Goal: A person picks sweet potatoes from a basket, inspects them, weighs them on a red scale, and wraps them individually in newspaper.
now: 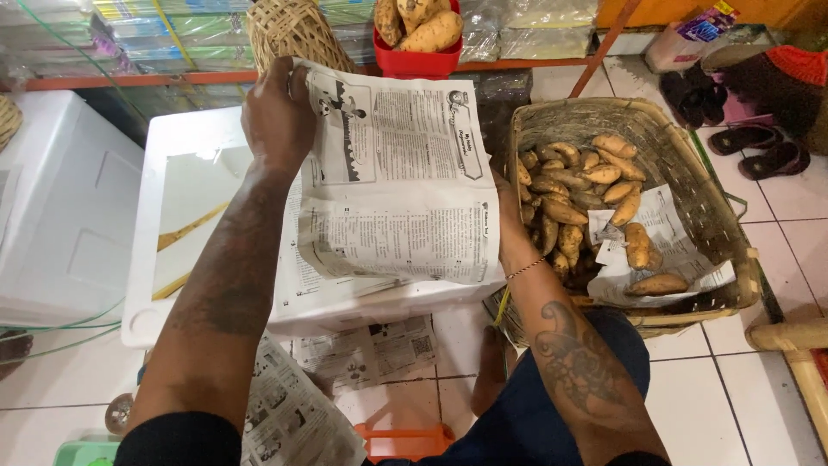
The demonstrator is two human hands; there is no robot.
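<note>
Head | newspaper sheet (392, 185): creased, b&w print | both hands gripping edges

two woven baskets (690, 173), one red tub (418, 60) (sweet potatoes inside), one white box (198, 173)
</note>
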